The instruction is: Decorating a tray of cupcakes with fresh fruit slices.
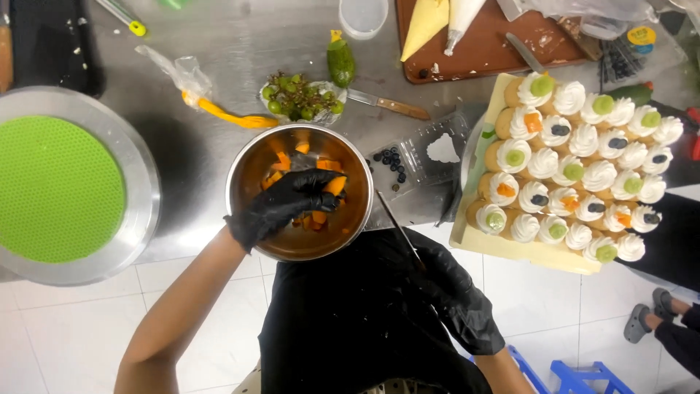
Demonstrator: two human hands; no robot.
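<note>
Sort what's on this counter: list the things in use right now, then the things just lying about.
In use:
left hand, in the steel bowl
orange fruit pieces in that bowl
right hand, holding a thin tool
decorated cake beside it

Lying about:
green grapes
knife
blueberry tray
piping bags
turntable with green mat

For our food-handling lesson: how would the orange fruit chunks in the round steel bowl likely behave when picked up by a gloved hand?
The orange fruit chunks look cut and moist, so probably slippery against the black-gloved left hand. They seem small, so likely light. Being soft-looking flesh, they may bruise if squeezed. The round steel bowl might slide on the smooth metal table.
</note>
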